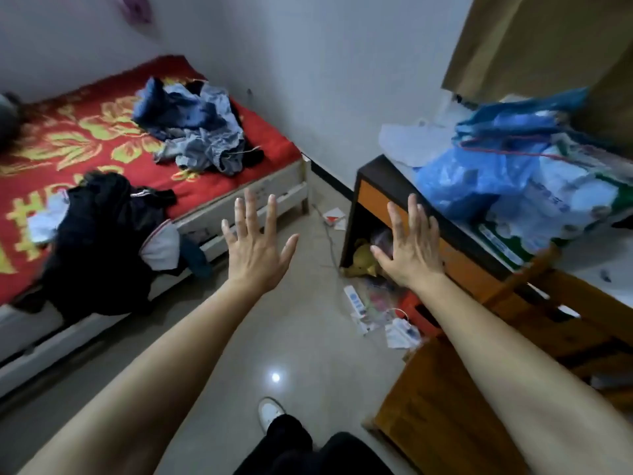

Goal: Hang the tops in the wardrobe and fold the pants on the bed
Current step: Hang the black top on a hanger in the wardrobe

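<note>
A bed [239, 205] with a red and gold cover stands at the left. On its far end lies a heap of blue and grey clothes [197, 126]. A pile of black clothes [102, 234] with some white fabric hangs over the near edge. My left hand [255, 250] and my right hand [409, 245] are stretched out in front of me over the floor, fingers spread and holding nothing. Neither hand touches any clothing. The wardrobe's brown panel [534, 39] shows at the top right.
A dark cabinet [383, 180] at the right carries blue plastic bags [486, 173]. A wooden chair [479, 389] stands at the lower right. A power strip [354, 299], papers and a cable litter the tiled floor between bed and cabinet.
</note>
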